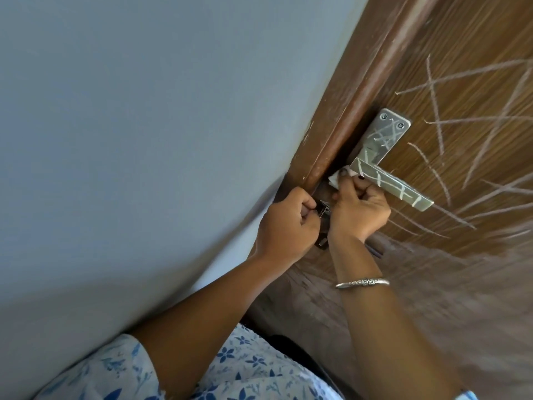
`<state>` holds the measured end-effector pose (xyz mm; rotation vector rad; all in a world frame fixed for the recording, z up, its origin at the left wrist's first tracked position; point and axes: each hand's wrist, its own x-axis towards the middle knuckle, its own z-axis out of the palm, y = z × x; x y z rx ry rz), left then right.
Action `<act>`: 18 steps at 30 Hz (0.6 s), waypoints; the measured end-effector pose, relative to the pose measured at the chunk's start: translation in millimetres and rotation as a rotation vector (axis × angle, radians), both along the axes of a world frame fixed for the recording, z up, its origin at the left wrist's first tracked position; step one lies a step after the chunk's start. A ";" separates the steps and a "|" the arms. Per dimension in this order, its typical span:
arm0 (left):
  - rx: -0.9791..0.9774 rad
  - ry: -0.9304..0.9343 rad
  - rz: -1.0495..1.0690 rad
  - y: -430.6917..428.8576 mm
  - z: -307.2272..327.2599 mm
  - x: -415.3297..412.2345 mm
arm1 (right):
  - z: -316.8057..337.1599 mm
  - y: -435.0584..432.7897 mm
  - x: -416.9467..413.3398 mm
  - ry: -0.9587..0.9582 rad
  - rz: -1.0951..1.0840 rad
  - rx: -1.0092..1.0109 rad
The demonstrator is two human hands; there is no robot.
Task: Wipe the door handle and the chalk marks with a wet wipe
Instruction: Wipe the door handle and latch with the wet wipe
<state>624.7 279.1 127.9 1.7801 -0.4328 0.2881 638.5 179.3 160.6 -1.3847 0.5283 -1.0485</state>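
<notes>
The right hand (357,209) pinches the wet wipe (340,176) against the door handle (392,183); the left hand (285,226) is closed on the key (321,212). Best to press firmly along the lever just beyond the fingertips, then over the chalk marks (461,122).

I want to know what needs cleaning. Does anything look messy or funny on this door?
Yes. White chalk marks are scribbled across the brown door, and more cross the metal door handle and its plate. The right hand presses a wet wipe beside the handle's base; the left hand grips something small and metal below.
</notes>
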 end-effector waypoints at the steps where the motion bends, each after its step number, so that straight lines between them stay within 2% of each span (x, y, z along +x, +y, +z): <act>1: -0.003 0.017 0.008 1.7 0.3 0.6 | 0.0 -1.7 -1.9 -0.035 -0.010 0.037; 5: -0.018 0.061 0.019 2.6 2.7 0.8 | 4.6 -6.1 -0.7 -0.105 -0.011 0.133; 11: 0.000 0.106 0.008 0.8 3.6 0.6 | 6.9 13.7 9.2 -0.117 0.106 0.197; 18: -0.064 0.150 -0.053 -0.5 8.2 4.1 | 0.6 5.0 1.8 -0.112 0.025 0.224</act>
